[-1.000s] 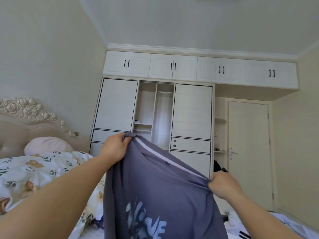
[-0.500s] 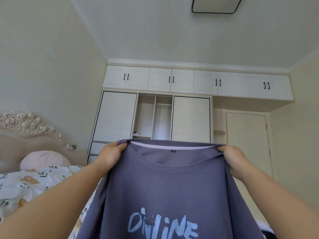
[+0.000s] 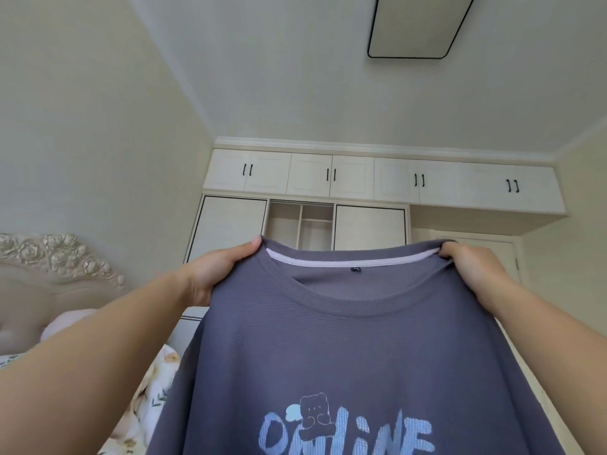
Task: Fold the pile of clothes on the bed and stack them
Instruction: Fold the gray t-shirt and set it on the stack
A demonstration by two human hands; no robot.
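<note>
A purple-grey T-shirt (image 3: 348, 349) with light blue lettering and a small bear print hangs spread out in front of me, its front facing me. My left hand (image 3: 216, 274) grips its left shoulder by the collar. At the other shoulder my right hand (image 3: 473, 274) grips the cloth. The neckline is stretched level between both hands at about chest height. The shirt hides the pile of clothes and most of the bed.
A strip of the bed's floral cover (image 3: 154, 389) shows at lower left, with a pink pillow (image 3: 65, 326) and a carved headboard (image 3: 56, 257) behind it. A white wardrobe (image 3: 328, 221) with an open middle section fills the far wall; a door (image 3: 492, 254) stands to its right.
Both hands have raised the shirt and pulled its shoulders apart, so it went from slanted and bunched to flat and level. The view has tilted up toward the ceiling.
</note>
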